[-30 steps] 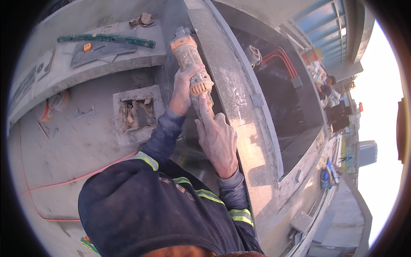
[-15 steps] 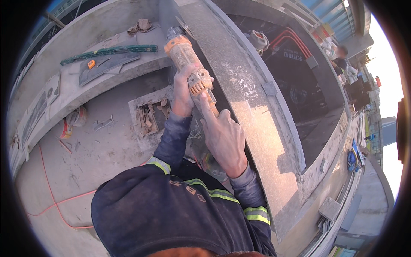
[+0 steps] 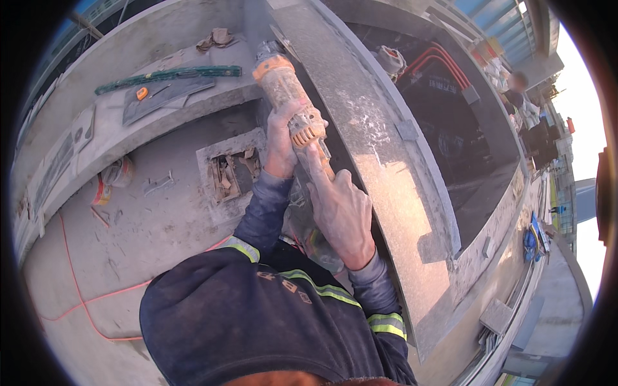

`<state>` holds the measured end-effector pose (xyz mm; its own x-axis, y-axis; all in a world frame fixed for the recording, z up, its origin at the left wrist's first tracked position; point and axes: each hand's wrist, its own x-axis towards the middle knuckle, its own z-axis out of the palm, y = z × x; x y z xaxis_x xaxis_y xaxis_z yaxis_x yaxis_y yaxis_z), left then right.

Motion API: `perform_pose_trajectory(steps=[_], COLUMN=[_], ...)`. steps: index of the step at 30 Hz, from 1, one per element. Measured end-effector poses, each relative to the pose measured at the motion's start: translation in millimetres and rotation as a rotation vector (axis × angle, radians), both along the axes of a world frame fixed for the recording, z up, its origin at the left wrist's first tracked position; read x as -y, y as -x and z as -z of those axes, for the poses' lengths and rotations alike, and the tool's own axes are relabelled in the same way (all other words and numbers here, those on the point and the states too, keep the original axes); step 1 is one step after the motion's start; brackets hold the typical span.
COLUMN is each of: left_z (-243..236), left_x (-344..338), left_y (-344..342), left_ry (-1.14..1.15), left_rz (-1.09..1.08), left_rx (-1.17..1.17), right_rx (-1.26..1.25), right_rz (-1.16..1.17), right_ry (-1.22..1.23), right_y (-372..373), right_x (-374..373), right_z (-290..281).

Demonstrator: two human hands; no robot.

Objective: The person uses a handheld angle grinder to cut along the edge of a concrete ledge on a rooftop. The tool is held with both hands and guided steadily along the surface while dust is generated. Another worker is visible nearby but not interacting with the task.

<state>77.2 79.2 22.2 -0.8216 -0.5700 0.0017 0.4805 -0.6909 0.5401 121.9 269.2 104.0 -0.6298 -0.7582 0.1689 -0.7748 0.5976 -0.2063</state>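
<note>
A dusty orange angle grinder [image 3: 288, 90] points up and away from me, its disc end against the edge of a long grey stone slab [image 3: 376, 170]. My left hand [image 3: 282, 138] is wrapped round the middle of the grinder body from the left. Behind it, my right hand [image 3: 341, 209] grips the rear handle, with the index finger stretched along the casing. The disc [image 3: 283, 42] shows only as a thin edge beside the slab. My palms hide part of the tool.
On the left ledge lie a green level [image 3: 168, 78], an orange tape measure [image 3: 142, 93] and a crumpled cloth [image 3: 216, 38]. Below are a debris-filled square pit [image 3: 233, 175], a bucket [image 3: 118, 172] and a red cord [image 3: 78, 283]. Red pipes [image 3: 444, 61] stand beyond the slab; a person [image 3: 517, 93] is far right.
The grinder and both hands sit slightly farther right in the picture, as does the ledge with its tools. My grip looks the same.
</note>
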Motion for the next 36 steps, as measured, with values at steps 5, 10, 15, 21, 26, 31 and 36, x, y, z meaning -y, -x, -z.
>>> perform_pose_trajectory(steps=[5,10,15,21,26,31,36], left_z=[2.6,3.4,3.8,-3.2,-8.2,-1.8,2.4], left_x=[4.8,13.1,15.2,-2.5,-9.9,-8.2,1.4], left_y=[8.4,15.4,14.1,2.4,-3.0,2.2,9.5], left_ry=[0.009,0.026,0.048,0.070,0.056,0.040,0.061], left_rz=[-0.016,-0.003,0.006,-0.018,-0.020,-0.034,-0.037], left_rx=[0.001,0.016,-0.002,-0.003,0.008,-0.004,-0.020], right_rx=[-0.034,-0.045,-0.068,-0.053,-0.092,-0.062,-0.080], right_rz=[0.005,0.005,-0.007,0.011,0.003,0.000,-0.003], right_ry=[-0.019,-0.007,-0.019,-0.059,-0.042,-0.029,-0.036], right_y=[9.0,16.9,17.8,7.6,3.6,5.3,13.4], right_x=[3.9,11.9,14.3,0.9,-5.4,-4.1,4.2], right_z=[9.9,15.4,13.5,8.4,9.7,9.3,14.7])
